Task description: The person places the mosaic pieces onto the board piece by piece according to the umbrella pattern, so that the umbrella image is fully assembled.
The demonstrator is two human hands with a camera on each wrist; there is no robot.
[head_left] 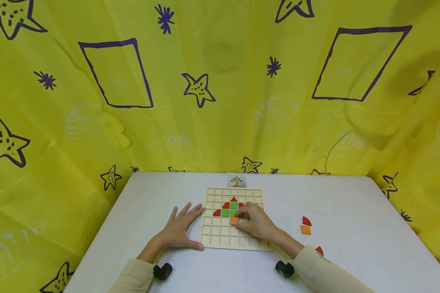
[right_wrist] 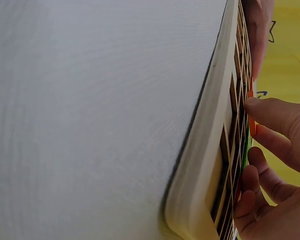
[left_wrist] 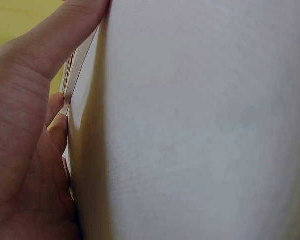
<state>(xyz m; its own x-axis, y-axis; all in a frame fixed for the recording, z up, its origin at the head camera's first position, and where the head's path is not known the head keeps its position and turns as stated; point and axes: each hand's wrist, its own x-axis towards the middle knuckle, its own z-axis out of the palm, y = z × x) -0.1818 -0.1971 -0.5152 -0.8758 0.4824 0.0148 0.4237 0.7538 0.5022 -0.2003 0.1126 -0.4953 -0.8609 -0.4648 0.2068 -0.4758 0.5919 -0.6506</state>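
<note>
Beige sleeves (head_left: 330,270) extend from the bottom of the head view. At lower centre the right hand (head_left: 256,221) pinches an orange square (head_left: 234,221) at the grid board (head_left: 220,245); the left hand (head_left: 179,228), fingers (head_left: 186,208) spread and straight, touches the board's left edge. Loose red pieces (head_left: 306,221) lie on the surface (head_left: 355,228) at lower right.

We can read no text, label, brand, number or sign in the head view or in either wrist view. We observe one small dark marking (head_left: 325,260) on the right sleeve (head_left: 331,273); it is too small for us to read.
</note>
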